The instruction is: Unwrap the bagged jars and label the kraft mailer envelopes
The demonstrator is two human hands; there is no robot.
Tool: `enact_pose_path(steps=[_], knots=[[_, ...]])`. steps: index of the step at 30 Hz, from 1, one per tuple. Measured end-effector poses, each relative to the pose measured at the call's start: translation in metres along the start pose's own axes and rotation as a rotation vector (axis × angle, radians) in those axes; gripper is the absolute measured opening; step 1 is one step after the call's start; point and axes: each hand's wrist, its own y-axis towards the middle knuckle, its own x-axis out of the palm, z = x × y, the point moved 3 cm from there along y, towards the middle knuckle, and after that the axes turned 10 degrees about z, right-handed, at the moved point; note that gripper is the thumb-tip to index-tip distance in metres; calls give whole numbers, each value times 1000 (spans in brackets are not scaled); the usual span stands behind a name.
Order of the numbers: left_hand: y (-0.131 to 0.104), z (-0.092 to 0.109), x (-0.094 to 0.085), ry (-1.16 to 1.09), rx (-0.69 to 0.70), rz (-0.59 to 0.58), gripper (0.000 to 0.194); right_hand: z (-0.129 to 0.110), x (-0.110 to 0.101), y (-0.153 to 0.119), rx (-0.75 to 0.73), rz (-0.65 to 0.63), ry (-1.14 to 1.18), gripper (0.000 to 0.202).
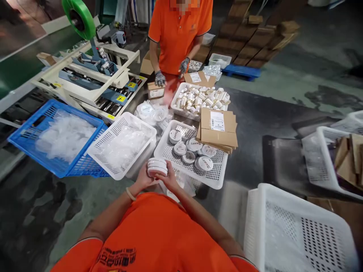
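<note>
A short stack of round white jars (157,166) is held close to my body, between my two hands. My left hand (144,176) wraps around the stack's left side, and my right hand (169,176) closes on its right side and bottom. Just beyond is a white perforated basket (218,177) with several round white tins (204,163) lying in it, some bearing printed lids. Clear plastic bags (184,183) lie below the basket's near edge. To the left stands another white basket (113,172) filled with clear plastic wrapping (123,147).
Flat cardboard boxes (221,134) overlap the tin basket's right corner. Behind is a basket of small bottles (198,98). A blue crate (61,170) stands left, by a taping machine (99,75). A gloved co-worker (181,41) handles a carton (155,91). White baskets (306,215) stand right.
</note>
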Motion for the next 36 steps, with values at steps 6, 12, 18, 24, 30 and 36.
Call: enact_pose_path(steps=[6, 12, 18, 24, 30, 36], knots=[[-11, -3, 7, 50, -46, -20, 73, 21, -1, -3, -141, -228, -848, 52], [-24, 17, 30, 206, -49, -187, 81, 13, 9, -11, -109, -142, -1246, 49], [-7, 24, 29, 185, -72, -181, 77, 22, -23, -4, -152, -398, -1156, 33], [3, 33, 23, 8, 125, -237, 46, 40, -58, -19, -221, -525, -1143, 25], [93, -29, -67, 287, -188, 228, 25, 50, -96, -25, -103, -365, -1399, 25], [151, -35, -55, 339, -239, 283, 22, 47, -97, -12, 28, -380, -1451, 26]])
